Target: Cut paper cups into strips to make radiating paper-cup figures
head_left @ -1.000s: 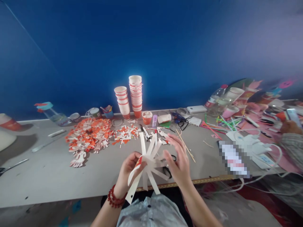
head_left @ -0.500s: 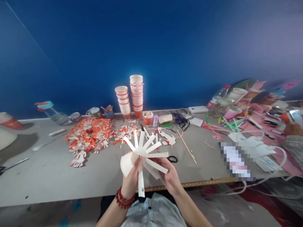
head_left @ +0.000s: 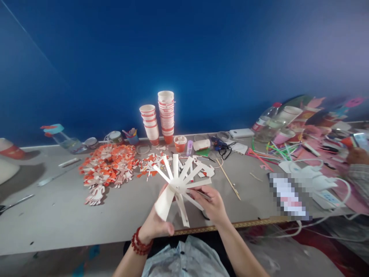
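Above the table's front edge I hold a white paper cup piece (head_left: 165,202), with narrow strips fanned out around a small flat centre. My left hand (head_left: 157,224) supports it from the left, thumb lifted off and fingers partly hidden behind the white wall. On the other side my right hand (head_left: 212,204) pinches one of the right-hand strips between thumb and fingers. A dark ring (head_left: 205,215), perhaps a scissors handle, lies on the table by my right hand, partly covered.
Two stacks of paper cups (head_left: 166,115) stand by the blue wall. Orange-and-white paper cutouts (head_left: 108,163) are heaped at left. Wooden sticks (head_left: 229,180), a power strip (head_left: 325,194) and pipe cleaners (head_left: 279,150) lie at right. Another person's hand (head_left: 357,157) is at far right.
The cup piece has turned and shifted slightly right. My left thumb has come off its centre and dropped lower. My right hand has risen and now grips a strip higher up.
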`<action>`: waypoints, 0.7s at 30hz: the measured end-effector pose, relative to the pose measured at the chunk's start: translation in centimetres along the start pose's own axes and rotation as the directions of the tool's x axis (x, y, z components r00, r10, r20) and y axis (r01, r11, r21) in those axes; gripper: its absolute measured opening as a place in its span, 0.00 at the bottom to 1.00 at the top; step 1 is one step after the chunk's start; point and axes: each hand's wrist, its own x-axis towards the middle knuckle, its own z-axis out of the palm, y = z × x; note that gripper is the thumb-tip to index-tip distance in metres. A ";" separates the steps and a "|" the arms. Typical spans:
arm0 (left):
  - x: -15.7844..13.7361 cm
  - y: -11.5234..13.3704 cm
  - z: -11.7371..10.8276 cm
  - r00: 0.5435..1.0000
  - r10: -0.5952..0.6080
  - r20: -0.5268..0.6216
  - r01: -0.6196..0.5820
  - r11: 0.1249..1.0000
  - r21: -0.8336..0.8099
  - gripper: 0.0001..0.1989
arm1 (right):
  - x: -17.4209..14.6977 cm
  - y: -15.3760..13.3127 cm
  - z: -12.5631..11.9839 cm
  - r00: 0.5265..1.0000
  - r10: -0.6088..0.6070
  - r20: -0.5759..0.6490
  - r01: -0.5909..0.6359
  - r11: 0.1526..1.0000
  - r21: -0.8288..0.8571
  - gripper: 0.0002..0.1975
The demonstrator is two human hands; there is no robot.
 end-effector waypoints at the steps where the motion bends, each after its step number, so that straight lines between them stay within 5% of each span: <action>1: -0.1 0.3 -0.3 0.999 -0.004 0.051 0.007 0.998 -0.067 0.59 | 0.1 0.0 -0.2 1.000 0.002 0.002 -0.002 1.000 -0.004 0.10; 4: -0.2 1.1 -0.9 0.998 -0.032 0.063 0.044 0.978 -0.204 0.53 | 0.4 0.3 -0.6 1.000 0.006 0.031 -0.006 1.000 -0.020 0.09; 9: 1.0 2.0 -0.8 0.957 -0.256 -0.134 0.204 0.928 -0.313 0.26 | 0.7 0.4 -0.8 0.994 -0.027 0.104 0.031 0.999 -0.031 0.10; 13: 1.8 2.6 -0.6 0.914 -0.383 -0.133 0.282 0.836 -0.471 0.25 | 1.0 0.3 -0.9 0.990 -0.048 0.133 0.050 0.999 -0.013 0.09; 17: 2.0 3.0 -0.4 0.902 -0.426 -0.070 0.354 0.823 -0.444 0.21 | 1.3 0.6 -1.2 0.976 -0.015 0.216 0.013 1.000 0.010 0.08; 21: 2.0 3.2 0.3 0.846 -0.499 -0.186 0.397 0.824 -0.405 0.10 | 1.4 0.6 -1.2 0.965 -0.019 0.261 0.026 0.999 -0.025 0.08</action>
